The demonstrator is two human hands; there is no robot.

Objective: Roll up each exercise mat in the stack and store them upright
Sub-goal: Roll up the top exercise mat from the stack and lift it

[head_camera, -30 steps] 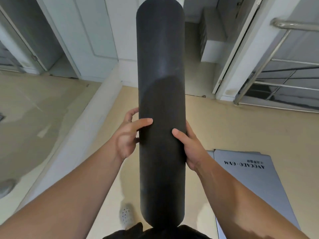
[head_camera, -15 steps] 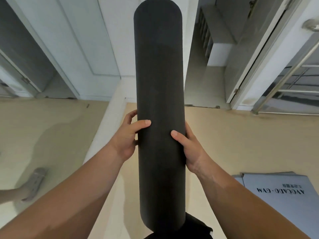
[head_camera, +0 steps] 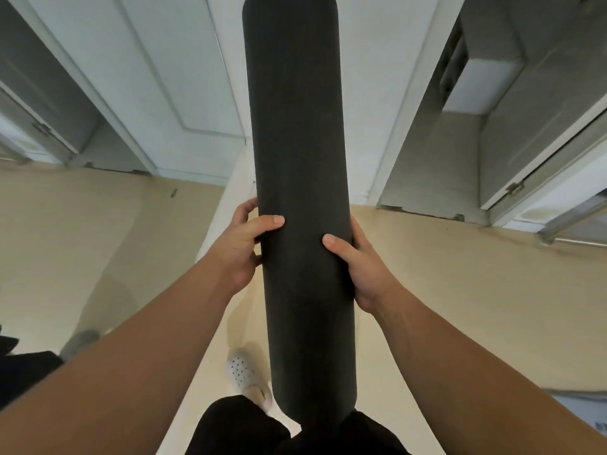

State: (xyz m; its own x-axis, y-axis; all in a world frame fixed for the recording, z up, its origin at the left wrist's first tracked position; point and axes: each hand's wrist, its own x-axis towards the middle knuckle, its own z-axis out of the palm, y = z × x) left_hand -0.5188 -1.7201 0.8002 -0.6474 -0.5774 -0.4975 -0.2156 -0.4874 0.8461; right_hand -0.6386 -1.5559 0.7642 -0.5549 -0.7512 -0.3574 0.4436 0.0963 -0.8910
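The rolled dark mat [head_camera: 295,142] was held lengthwise in front of the person, its far end reaching the top of the view and its near end just above the black clothing [head_camera: 249,428] at the waist. The left hand [head_camera: 241,247] gripped the roll's left side, thumb laid across the front and fingers curled behind. The right hand [head_camera: 364,270] clasped the right side at nearly the same height, thumb forward. Below lay the beige floor [head_camera: 460,290], with a white perforated shoe [head_camera: 244,372] beside the roll's lower part. Pale doors [head_camera: 184,77] stood beyond. A sliver of flat grey mat [head_camera: 588,418] showed at the floor's near right.
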